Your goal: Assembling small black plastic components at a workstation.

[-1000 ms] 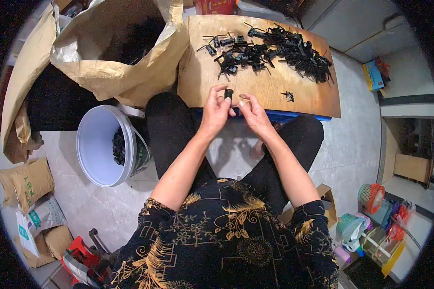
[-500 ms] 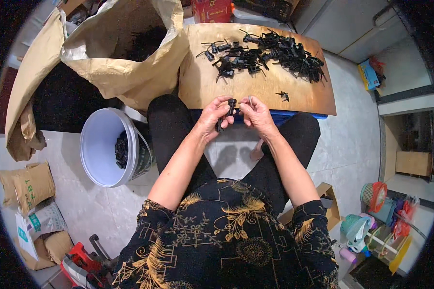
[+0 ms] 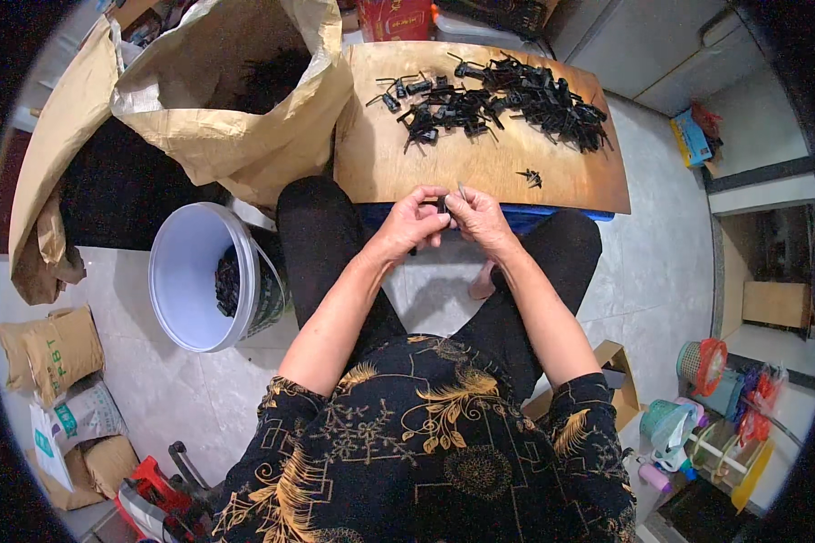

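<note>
Over my lap, just off the near edge of the board, my two hands meet. Closed around a small black plastic part (image 3: 442, 206) are the fingers of my left hand (image 3: 409, 224); most of the part is hidden. My right hand (image 3: 483, 223) is pinched against the same part, and a thin grey strip-like tool (image 3: 463, 192) sticks up between its thumb and finger. Beyond, a heap of black plastic parts with thin stems (image 3: 552, 107) lies on the wooden board (image 3: 462, 176). A few small black scraps (image 3: 532, 177) lie apart nearer me.
On the left stands a white bucket (image 3: 177, 303) with black pieces (image 3: 228, 282) inside. Behind it, a large open brown sack (image 3: 272, 154) holds dark contents and touches the board. Filled bags (image 3: 59, 353) lie at far left; a cardboard box (image 3: 620, 389) sits by my right elbow.
My right hand has moved left and now touches the left hand. The black part, earlier visible along the left palm, is now mostly covered by fingers.
</note>
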Demonstrator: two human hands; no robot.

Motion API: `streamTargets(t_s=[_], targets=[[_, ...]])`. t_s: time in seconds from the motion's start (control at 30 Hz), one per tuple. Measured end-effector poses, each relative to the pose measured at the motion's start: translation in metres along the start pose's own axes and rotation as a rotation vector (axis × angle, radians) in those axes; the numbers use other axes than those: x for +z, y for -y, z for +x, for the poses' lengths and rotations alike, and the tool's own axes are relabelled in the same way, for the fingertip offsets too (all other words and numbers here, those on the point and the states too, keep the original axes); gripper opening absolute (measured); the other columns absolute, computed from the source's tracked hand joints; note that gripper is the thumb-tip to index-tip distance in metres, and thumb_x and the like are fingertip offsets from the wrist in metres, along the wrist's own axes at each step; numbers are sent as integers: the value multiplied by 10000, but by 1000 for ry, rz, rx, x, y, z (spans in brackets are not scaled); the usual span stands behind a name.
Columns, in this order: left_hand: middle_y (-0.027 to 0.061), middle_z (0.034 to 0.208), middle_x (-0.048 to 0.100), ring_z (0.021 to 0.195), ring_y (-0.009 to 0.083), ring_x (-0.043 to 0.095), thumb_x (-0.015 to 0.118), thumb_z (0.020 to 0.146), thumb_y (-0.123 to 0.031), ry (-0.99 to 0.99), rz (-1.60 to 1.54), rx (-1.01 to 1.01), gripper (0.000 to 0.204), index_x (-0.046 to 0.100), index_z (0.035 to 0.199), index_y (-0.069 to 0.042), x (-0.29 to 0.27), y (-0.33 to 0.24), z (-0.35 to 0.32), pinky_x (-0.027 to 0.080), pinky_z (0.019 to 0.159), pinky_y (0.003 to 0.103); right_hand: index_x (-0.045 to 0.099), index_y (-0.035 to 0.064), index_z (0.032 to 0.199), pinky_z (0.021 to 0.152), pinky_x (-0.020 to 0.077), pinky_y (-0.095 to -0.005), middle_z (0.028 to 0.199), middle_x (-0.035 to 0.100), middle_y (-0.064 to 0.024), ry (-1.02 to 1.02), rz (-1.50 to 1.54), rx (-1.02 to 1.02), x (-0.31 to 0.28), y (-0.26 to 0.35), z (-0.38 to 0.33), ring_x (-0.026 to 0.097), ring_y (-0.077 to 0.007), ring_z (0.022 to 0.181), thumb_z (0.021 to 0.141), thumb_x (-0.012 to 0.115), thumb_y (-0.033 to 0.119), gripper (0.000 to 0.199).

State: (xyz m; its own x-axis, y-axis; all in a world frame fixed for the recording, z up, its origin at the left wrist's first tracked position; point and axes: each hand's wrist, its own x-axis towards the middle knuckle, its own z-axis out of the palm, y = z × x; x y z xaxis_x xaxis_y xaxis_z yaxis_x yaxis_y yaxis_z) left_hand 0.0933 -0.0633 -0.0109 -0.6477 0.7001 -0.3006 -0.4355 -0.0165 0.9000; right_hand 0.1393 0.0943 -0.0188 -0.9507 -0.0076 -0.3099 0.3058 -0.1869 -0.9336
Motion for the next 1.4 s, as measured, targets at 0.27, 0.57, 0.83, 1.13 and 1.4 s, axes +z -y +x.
streamTargets(t_s=[0.27,0.57,0.83,1.13,1.4], targets=[[41,764,569,525,77,505,513,823,-39,-62,65,75,350,386,1149,-46,4,9,5,394,455,199,544,85,766,461,289,-179,600,464,57,-44,-157,-73,8,3,-1,383,-27,511,889,497,322,271],[38,713,487,509,76,483,492,828,-21,-97,141,59,279,353,1071,-32,2,9,13,390,447,219,505,51,840,527,324,-206,644,421,39,30,-332,-66,5,-1,-4,369,-58,580,935,389,288,280],[43,701,485,505,68,474,495,832,-26,-132,128,109,242,348,1024,-36,-3,21,23,395,444,224,503,-5,890,572,417,-301,672,513,-86,4,-429,-70,2,-7,5,496,-167,603,910,422,221,241],[284,826,547,834,470,518,514,802,-68,-276,667,165,334,349,1091,-44,5,10,24,419,664,477,485,23,828,518,364,-250,603,439,-12,-128,-559,-177,1,-18,15,419,-96,558,925,416,226,235],[212,807,569,703,367,588,509,786,-24,-403,572,209,349,353,1097,-54,5,17,35,446,605,419,491,51,854,469,328,-216,594,422,29,-106,-371,-97,3,-16,28,388,-67,517,928,413,242,219]])
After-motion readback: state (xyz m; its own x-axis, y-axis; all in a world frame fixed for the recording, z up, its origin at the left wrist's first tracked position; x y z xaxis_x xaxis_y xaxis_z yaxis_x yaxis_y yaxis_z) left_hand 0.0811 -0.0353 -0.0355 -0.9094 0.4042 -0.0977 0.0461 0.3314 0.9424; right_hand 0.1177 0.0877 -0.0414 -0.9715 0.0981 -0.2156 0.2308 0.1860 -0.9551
